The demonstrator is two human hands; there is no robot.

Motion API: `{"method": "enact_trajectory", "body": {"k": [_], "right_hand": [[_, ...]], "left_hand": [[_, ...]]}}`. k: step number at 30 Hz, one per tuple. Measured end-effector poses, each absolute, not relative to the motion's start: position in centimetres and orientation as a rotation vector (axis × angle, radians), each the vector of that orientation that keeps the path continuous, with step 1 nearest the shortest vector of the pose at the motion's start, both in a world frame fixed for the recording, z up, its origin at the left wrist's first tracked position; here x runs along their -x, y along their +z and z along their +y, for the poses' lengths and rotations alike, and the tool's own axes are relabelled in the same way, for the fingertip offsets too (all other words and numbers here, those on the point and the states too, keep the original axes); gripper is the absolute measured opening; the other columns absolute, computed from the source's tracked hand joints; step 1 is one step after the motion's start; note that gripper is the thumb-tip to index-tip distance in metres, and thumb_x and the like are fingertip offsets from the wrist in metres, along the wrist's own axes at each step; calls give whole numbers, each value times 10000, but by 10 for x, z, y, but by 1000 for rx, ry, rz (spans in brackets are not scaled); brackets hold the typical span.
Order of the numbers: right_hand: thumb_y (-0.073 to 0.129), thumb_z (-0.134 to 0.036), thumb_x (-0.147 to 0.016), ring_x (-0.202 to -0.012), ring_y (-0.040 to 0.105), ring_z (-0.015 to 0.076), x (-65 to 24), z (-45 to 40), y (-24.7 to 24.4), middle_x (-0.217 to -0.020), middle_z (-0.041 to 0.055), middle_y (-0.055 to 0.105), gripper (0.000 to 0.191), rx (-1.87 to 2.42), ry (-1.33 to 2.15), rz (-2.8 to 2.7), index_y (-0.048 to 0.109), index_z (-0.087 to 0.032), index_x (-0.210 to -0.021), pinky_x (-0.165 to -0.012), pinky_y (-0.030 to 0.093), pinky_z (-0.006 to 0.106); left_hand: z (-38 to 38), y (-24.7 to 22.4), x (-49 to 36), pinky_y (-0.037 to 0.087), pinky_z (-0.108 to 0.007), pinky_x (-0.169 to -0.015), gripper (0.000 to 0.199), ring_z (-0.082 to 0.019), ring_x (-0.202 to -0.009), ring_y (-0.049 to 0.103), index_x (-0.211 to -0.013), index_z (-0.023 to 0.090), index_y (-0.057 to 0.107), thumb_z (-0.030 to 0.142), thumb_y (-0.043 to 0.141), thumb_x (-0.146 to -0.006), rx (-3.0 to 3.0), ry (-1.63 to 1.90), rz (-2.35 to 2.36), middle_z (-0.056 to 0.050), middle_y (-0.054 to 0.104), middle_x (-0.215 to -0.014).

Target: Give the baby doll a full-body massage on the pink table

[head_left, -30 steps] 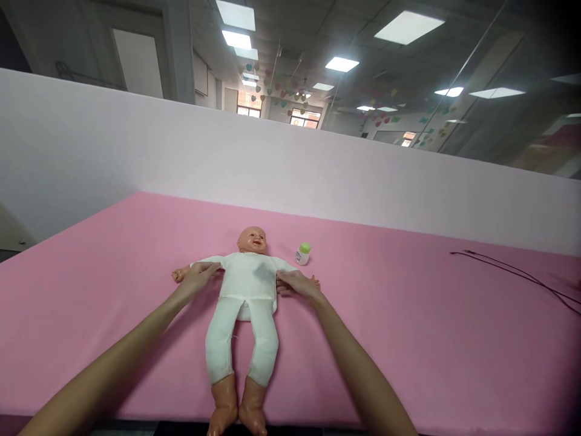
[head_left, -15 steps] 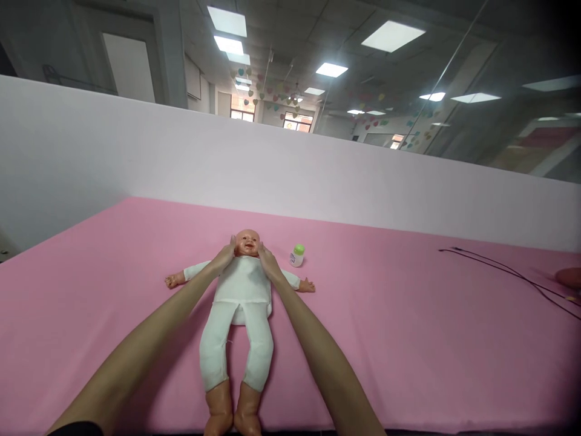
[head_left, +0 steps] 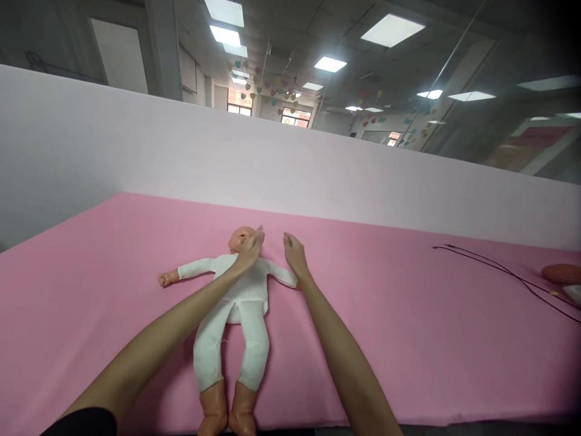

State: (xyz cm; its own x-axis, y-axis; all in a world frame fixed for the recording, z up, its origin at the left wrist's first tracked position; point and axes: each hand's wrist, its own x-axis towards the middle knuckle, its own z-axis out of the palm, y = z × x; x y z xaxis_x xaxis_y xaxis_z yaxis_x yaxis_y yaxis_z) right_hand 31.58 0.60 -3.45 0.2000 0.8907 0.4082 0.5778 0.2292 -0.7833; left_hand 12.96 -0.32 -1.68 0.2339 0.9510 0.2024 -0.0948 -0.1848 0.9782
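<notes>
A baby doll (head_left: 245, 281) in white clothes lies on its back on the pink-covered surface (head_left: 390, 339), feet toward me. My left hand (head_left: 252, 245) is over the doll's upper chest and covers part of its face. Its fingers are stretched out, and nothing shows in them. Whether it touches the doll I cannot tell. My right hand (head_left: 295, 253) is beyond the doll's outstretched arm, fingers curled, back toward me. It covers the spot where the small green-capped bottle stood. That bottle is hidden, and what the fingers hold cannot be seen.
Two thin dark cords (head_left: 494, 266) lie at the right, near a brownish rounded object (head_left: 563, 274) at the frame edge. A white low wall (head_left: 290, 169) runs along the back, with glass above it.
Both hands have left the sides of the doll's head and moved right. My right hand now covers the bottle's place. The view has shifted slightly.
</notes>
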Motion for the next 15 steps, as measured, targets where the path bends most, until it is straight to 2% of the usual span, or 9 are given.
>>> {"method": "enact_trajectory", "body": {"k": [4,8,12,15], "right_hand": [[316,-339,-1037,-1455,483,279,-355,4,-41,-1525,179,560,542,1669,201,-1570,561,-97,-1456,-1226,349,454],[308,-371,-1045,-1535,379,271,-369,1,-62,-1622,173,447,582,1697,174,-1765,478,-95,-1529,-1252,322,464],[275,-430,-1061,-1549,357,282,-378,2,-68,-1636,169,428,613,1702,196,-1835,467,-103,-1542,-1264,302,482],[273,-526,-1062,-1582,275,309,-371,-6,-63,-1655,194,384,700,1662,198,-1823,438,-63,-1560,-1292,229,507]], "left_hand": [[19,-12,-181,413,-321,-1185,872,-261,-1501,431,-1525,21,436,679,119,-1049,-791,909,641,-251,378,-1642],[37,-23,-216,519,-328,-1089,930,-269,-1465,479,-1498,0,434,686,23,-1024,-611,864,670,-289,405,-1607],[36,-30,-227,516,-356,-1094,961,-290,-1435,515,-1479,-25,444,706,27,-1014,-619,841,678,-314,437,-1572],[30,-24,-216,397,-335,-1199,869,-268,-1518,400,-1486,20,477,700,179,-1036,-655,849,677,-259,385,-1632]]}}
